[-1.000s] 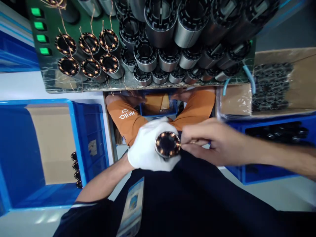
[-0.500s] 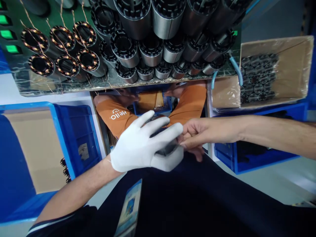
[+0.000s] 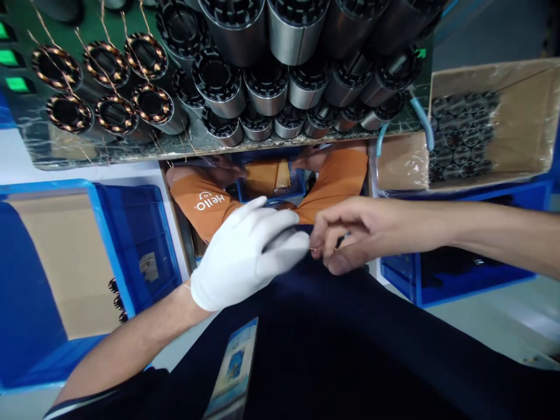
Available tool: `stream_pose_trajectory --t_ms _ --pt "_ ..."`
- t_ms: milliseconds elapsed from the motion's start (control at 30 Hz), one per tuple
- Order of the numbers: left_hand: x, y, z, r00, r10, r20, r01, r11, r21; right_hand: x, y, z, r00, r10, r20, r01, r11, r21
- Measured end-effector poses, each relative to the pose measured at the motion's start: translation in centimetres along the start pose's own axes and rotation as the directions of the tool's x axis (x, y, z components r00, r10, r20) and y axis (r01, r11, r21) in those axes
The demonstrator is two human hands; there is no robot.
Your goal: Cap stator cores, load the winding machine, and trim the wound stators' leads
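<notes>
Worktop [image 3: 70,146]: across the top of the view, green-surfaced, crowded with upright cylinders.
Left crate [image 3: 131,233]: blue, low at the left, lined with brown cardboard.
Cardboard box [image 3: 516,116]: open, to the right of the worktop, packed with rows of dark rings.
Right crate [image 3: 420,286]: blue, below the box, partly behind the right forearm.
Bare stators [image 3: 266,87]: steel shells with black ends, massed mid-worktop.
Wound stators [image 3: 109,81]: six, copper-coiled, left of the bare ones, loose wire ends sticking up.
Orange sleeves [image 3: 205,204]: another person's, under the worktop edge, just beyond both hands.
Left hand [image 3: 247,256]: white-gloved, at centre, fingers curled shut over a part hidden beneath them.
Right hand [image 3: 350,233]: bare, close against the gloved fingertips, thumb and forefinger pinched together on a wire strand.
Wire strand [image 3: 315,249]: thin, coppery, between the two hands, caught in the pinch right at the glove's fingertips.
</notes>
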State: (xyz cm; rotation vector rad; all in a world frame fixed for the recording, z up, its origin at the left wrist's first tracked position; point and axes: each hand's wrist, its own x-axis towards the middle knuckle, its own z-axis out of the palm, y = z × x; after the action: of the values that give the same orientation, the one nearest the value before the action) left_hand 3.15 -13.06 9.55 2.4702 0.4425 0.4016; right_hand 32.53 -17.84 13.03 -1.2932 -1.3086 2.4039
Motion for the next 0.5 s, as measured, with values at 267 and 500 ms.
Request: stream_pose_trajectory --t_ms 267,500 --pt "0.2 0.8 0.1 0.797 -0.348 0.494 0.604 0.478 -0.638 1.3 0.9 2.6 0.648 -0.762 -0.010 0.362 0.320 -0.875" --pt "-7.3 -1.9 -3.1 0.728 -0.659 0.190 0.445 0.243 -0.862 -0.3 4.5 -0.1 0.648 -0.719 -0.252 0.121 0.424 -0.898"
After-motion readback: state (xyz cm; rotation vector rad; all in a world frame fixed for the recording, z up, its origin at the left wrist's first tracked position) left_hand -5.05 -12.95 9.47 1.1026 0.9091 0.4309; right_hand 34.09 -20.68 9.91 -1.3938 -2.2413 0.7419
